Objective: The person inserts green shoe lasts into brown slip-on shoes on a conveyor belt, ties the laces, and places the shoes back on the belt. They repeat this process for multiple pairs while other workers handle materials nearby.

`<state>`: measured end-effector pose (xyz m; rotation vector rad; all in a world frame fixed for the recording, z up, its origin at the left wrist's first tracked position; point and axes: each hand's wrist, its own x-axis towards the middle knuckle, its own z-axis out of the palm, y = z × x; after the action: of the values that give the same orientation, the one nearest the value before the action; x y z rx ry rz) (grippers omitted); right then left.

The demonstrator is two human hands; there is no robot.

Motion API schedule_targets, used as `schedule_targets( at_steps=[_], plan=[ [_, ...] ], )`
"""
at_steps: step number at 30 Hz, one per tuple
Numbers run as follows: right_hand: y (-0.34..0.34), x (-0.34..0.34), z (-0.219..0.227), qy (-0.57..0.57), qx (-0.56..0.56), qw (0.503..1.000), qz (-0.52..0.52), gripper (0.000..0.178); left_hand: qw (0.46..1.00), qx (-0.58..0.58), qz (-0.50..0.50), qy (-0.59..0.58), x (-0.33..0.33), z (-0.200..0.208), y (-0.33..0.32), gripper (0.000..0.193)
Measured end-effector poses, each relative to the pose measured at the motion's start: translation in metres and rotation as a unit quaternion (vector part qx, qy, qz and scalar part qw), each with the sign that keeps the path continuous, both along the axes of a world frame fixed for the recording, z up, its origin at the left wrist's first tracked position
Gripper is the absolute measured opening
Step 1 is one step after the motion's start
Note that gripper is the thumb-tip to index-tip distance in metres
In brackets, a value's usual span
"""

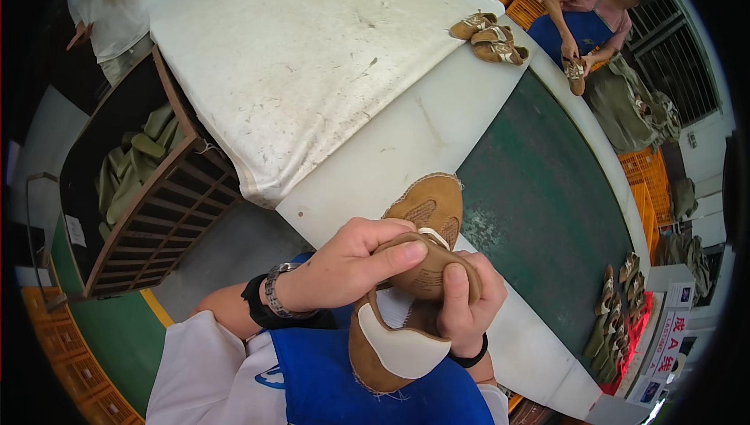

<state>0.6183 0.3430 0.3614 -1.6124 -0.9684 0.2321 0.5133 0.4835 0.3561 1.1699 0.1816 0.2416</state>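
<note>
A tan and white shoe upper lies across my lap and the table edge, its toe pointing away from me. My left hand pinches one side of its brown tongue, thumb on top. On the other side, my right hand grips the tongue with the thumb pressed against it. Between them the tongue is bent back and faint print shows on it. Nearest to me is the heel part with a white panel, and frayed threads hang from its lower edge. The shoe's opening shows a pale lining.
A white-covered table spreads ahead, with several tan shoes at its far right corner. Right of it runs a dark green conveyor belt, with more shoes farther along. At left stands a crate of green pieces. A co-worker across the belt holds a shoe.
</note>
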Motion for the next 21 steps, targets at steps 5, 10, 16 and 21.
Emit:
schedule_targets(
  at_steps=[5, 10, 16, 21],
  plan=[
    [-0.0021, 0.0005, 0.0017, 0.007, -0.018, 1.0, 0.0, 0.021, 1.0, 0.006, 0.019, -0.017, 0.0021, -0.0005, -0.0022, 0.026],
    [-0.0019, 0.0008, 0.0026, 0.003, -0.012, 1.0, -0.003, 0.021, 1.0, -0.003, 0.007, -0.008, 0.0018, -0.0021, -0.0026, 0.027],
    [-0.0033, 0.0, 0.004, -0.001, -0.005, 1.0, 0.001, 0.02, 1.0, -0.012, -0.001, -0.012, 0.0016, -0.0022, -0.0036, 0.028],
    [-0.0044, -0.0003, 0.0045, 0.001, -0.006, 1.0, 0.009, 0.019, 1.0, -0.003, 0.003, -0.027, 0.002, -0.0011, -0.0041, 0.028]
  ],
)
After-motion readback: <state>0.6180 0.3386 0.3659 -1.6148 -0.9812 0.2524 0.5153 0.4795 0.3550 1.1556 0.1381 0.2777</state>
